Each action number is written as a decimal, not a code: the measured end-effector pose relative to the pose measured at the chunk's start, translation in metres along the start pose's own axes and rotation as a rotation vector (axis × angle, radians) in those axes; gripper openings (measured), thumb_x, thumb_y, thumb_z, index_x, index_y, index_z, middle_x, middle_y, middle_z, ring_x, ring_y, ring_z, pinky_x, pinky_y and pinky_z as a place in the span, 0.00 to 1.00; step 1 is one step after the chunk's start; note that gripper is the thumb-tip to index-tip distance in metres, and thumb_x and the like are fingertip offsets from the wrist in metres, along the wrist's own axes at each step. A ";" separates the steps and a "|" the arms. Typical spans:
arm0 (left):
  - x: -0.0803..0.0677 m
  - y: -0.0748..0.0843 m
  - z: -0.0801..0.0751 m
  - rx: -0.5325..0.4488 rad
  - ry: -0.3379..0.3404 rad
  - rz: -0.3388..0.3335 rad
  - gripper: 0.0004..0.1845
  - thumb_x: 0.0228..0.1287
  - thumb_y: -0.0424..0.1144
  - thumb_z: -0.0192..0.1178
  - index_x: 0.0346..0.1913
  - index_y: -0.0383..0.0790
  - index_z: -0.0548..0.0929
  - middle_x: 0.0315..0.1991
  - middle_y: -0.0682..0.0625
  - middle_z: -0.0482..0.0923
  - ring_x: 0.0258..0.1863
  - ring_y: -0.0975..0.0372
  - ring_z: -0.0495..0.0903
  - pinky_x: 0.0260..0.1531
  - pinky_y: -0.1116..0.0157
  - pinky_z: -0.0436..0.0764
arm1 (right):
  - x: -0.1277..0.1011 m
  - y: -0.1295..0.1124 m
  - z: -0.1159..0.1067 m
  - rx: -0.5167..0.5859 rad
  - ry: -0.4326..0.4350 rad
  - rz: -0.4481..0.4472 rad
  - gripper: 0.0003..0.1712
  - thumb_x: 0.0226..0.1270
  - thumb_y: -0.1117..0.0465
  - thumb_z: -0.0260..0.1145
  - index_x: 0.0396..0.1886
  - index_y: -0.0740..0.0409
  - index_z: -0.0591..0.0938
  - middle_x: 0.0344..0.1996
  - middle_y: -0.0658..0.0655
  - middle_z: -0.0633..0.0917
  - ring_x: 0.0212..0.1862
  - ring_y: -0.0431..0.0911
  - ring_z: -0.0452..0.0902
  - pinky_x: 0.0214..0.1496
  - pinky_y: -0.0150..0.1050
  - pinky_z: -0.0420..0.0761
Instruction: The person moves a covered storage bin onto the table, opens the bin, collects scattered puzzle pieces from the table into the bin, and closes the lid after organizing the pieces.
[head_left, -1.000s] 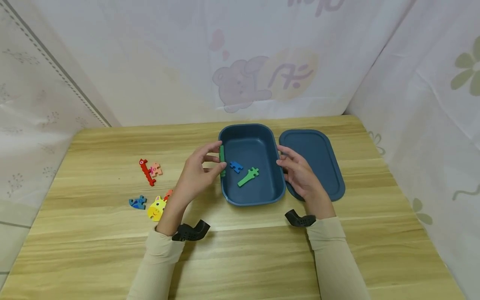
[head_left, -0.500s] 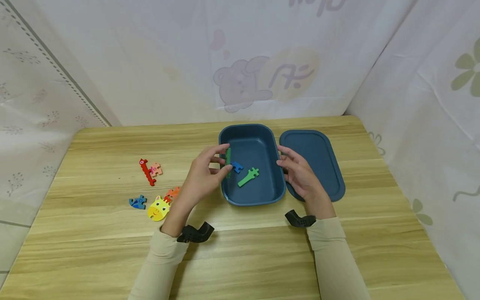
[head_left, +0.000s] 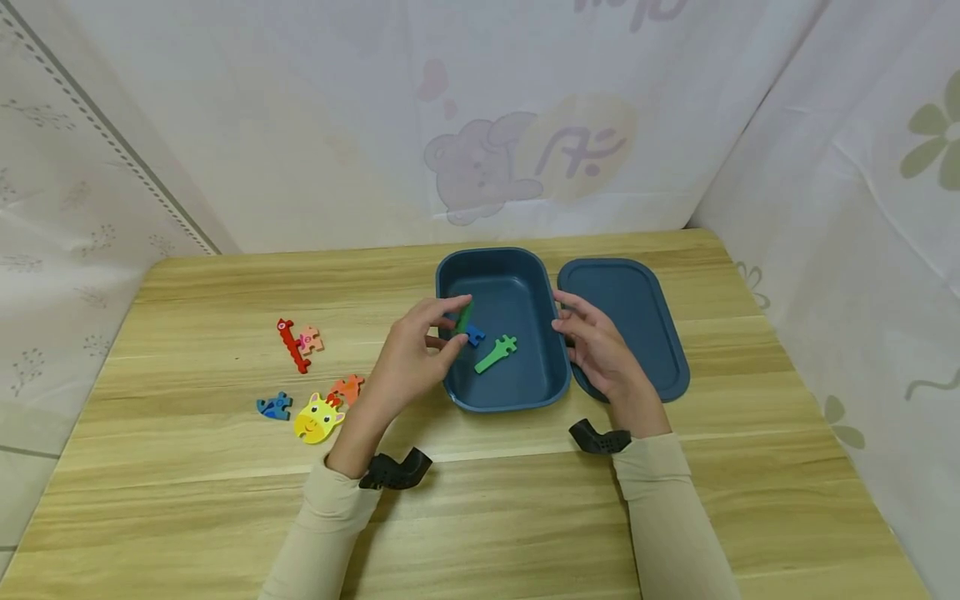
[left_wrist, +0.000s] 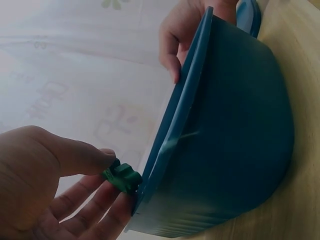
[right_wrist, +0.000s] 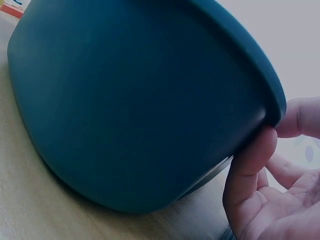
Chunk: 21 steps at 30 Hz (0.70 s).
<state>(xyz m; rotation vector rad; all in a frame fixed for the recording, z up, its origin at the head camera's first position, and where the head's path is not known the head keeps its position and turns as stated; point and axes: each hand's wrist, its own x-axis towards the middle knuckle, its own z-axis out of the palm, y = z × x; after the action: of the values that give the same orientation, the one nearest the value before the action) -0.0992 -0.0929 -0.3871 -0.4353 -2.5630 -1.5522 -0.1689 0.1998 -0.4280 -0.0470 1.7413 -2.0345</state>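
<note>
The dark green puzzle piece [head_left: 465, 317] hangs just inside the left rim of the blue box [head_left: 551, 383], above its floor, pinched between thumb and fingertips of the left hand [head_left: 416, 354]. In the left wrist view the piece [left_wrist: 122, 178] sits right at the box's lip [left_wrist: 172, 135], touching or nearly touching it; which one cannot be told. The piece is small, flat and deep green, with a knobbed outline; most of it is hidden by the fingers.

Under it on the box floor lie a blue piece [head_left: 473, 335] and a light green piece [head_left: 497, 353], close together near the left half, with bare floor toward the far and right walls. The right hand [head_left: 600, 354] rests against the right wall of the box, thumb on the rim and fingers loosely curved along the outside, holding nothing else; the right wrist view shows the thumb [right_wrist: 250, 165] pressed under the lip.

The box is a rounded rectangle with fairly high walls. Its lid [head_left: 637, 325] lies flat just to the right, partly under the right hand.

Left of the box the wooden table [head_left: 187, 500] carries a red piece [head_left: 291, 343], a pink piece [head_left: 310, 340], an orange piece [head_left: 347, 388], a yellow giraffe-head piece [head_left: 317, 417] and another blue piece [head_left: 273, 406], all well apart from the box. White curtains close the table at the back and sides.
</note>
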 end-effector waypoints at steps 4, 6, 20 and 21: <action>0.000 0.001 0.002 0.033 -0.015 0.008 0.27 0.69 0.27 0.68 0.70 0.42 0.81 0.61 0.43 0.82 0.52 0.53 0.86 0.48 0.60 0.92 | 0.000 -0.001 0.001 -0.001 0.002 -0.001 0.38 0.82 0.67 0.55 0.86 0.58 0.55 0.42 0.42 0.76 0.39 0.36 0.75 0.38 0.28 0.81; 0.000 0.001 0.002 0.040 -0.018 0.008 0.26 0.70 0.27 0.68 0.69 0.43 0.82 0.62 0.43 0.82 0.53 0.53 0.86 0.48 0.60 0.92 | -0.001 -0.001 0.001 -0.001 0.004 -0.001 0.38 0.82 0.67 0.55 0.86 0.58 0.55 0.42 0.41 0.76 0.39 0.36 0.76 0.38 0.28 0.81; -0.001 0.009 0.008 0.154 -0.009 0.077 0.25 0.70 0.28 0.68 0.68 0.41 0.83 0.61 0.45 0.83 0.53 0.55 0.84 0.48 0.60 0.89 | -0.002 -0.003 0.003 0.020 0.008 -0.002 0.38 0.82 0.67 0.55 0.86 0.59 0.55 0.40 0.41 0.76 0.39 0.35 0.76 0.37 0.28 0.81; -0.001 0.009 0.009 0.163 -0.008 0.086 0.24 0.70 0.28 0.67 0.68 0.41 0.83 0.61 0.46 0.83 0.52 0.56 0.84 0.48 0.61 0.89 | -0.002 -0.003 0.003 0.020 0.009 -0.003 0.38 0.82 0.67 0.55 0.86 0.59 0.55 0.40 0.41 0.77 0.39 0.35 0.76 0.37 0.28 0.81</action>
<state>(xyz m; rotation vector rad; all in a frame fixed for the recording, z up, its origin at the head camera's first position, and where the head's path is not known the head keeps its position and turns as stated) -0.0950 -0.0815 -0.3834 -0.5264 -2.6132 -1.3045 -0.1672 0.1984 -0.4242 -0.0336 1.7268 -2.0572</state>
